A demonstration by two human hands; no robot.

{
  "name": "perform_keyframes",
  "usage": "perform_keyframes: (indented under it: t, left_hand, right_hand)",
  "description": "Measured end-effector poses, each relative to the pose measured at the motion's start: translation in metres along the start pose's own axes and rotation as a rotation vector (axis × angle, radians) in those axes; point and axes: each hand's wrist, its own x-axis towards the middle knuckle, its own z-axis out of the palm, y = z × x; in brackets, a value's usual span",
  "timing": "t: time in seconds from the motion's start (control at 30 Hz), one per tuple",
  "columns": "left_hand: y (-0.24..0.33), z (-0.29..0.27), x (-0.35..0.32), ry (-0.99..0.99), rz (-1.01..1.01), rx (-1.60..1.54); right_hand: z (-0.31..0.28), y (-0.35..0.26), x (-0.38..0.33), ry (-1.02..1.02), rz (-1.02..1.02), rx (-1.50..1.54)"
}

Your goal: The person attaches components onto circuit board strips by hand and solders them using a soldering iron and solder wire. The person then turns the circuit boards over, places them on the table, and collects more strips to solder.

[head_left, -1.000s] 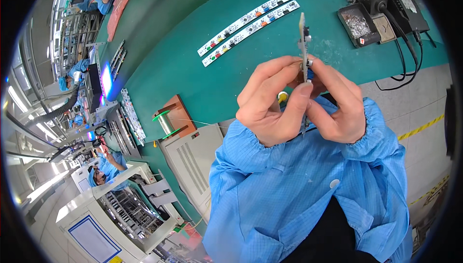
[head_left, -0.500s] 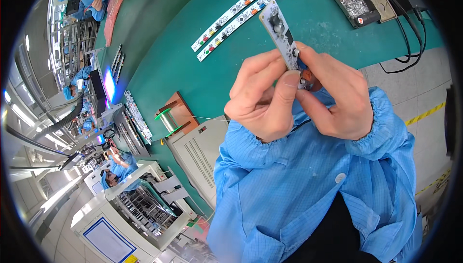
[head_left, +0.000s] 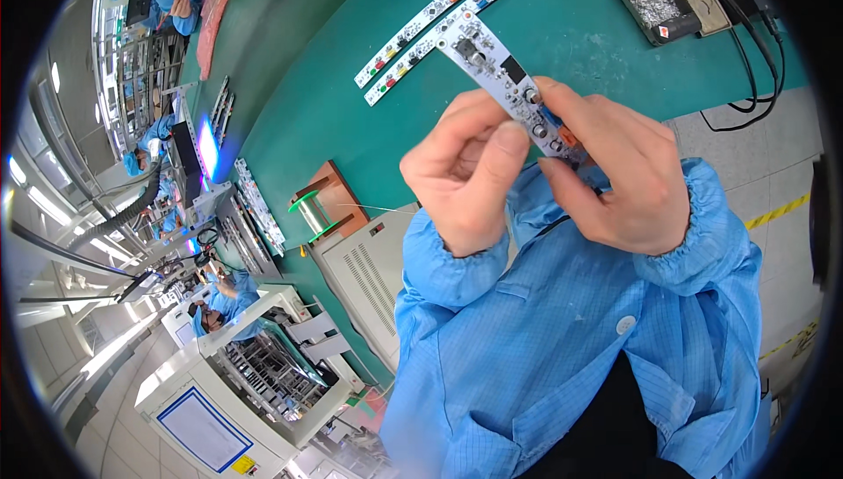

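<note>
- Left hand [head_left: 470, 172], centre: pinching the board [head_left: 498, 78].
- Right hand [head_left: 619, 167], right of centre: pinching it too.
- Two strips [head_left: 433, 11], top centre: on the mat [head_left: 386, 150].

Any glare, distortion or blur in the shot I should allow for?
Head view: the bright blue-white screen glares, its detail washed out; head view: fisheye curvature bows the two long white circuit boards on the green tabletop; head view: the held white component-studded board looks fairly sharp; head view: black vignetting hides the corners.
</note>
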Motion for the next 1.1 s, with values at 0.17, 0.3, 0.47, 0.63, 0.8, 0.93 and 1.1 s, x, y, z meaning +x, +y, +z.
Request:
perform_keyframes:
  t: [0.17,0.3,0.47,0.63,0.8,0.93,1.1]
  left_hand:
    - [0.012,-0.014,0.008,-0.045,-0.337,-0.296]
    - [0.009,-0.013,0.011,-0.06,-0.41,-0.475]
    - [0.007,-0.009,0.016,-0.042,-0.325,-0.311]
    - [0.011,0.002,0.016,0.03,-0.247,-0.183]
    - [0.016,0.013,0.01,0.069,-0.102,-0.016]
    - [0.011,0.014,0.007,0.047,0.063,0.238]
    - [0.002,0.011,0.008,0.02,0.291,0.409]
  right_hand:
    - [-0.002,-0.001,0.001,-0.024,-0.006,-0.032]
    - [-0.003,0.0,-0.001,-0.062,0.04,0.096]
    - [-0.007,0.013,-0.001,-0.133,0.119,0.319]
    - [-0.009,0.021,-0.005,-0.174,0.177,0.541]
    - [-0.009,0.023,-0.008,-0.171,0.186,0.604]
    - [-0.01,0.025,-0.01,-0.169,0.182,0.578]
    - [-0.007,0.024,-0.013,-0.14,0.178,0.52]
